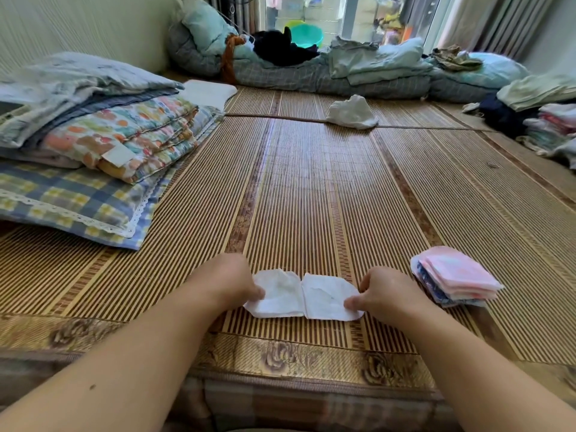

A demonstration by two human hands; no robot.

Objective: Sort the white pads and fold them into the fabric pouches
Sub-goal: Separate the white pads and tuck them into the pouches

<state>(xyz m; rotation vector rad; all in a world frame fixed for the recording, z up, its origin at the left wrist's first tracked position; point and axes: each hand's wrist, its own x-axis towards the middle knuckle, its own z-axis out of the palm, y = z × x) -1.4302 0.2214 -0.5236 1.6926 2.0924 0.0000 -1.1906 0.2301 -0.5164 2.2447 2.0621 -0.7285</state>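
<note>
A white pad [304,296] lies spread flat on the bamboo mat [311,188] near its front edge, with a crease down its middle. My left hand [232,280] pinches its left end and my right hand [381,291] pinches its right end. A small stack of folded fabric pouches [456,277], pink on top with blue patterned ones beneath, sits just right of my right hand. Farther back on the mat lies a crumpled white cloth [352,113].
Folded quilts and a checked pillow [93,157] are piled at the left. Bedding and clothes [343,67] line the far edge below the window. More folded clothes [551,126] sit at the right. The mat's brocade border [280,357] runs along the front.
</note>
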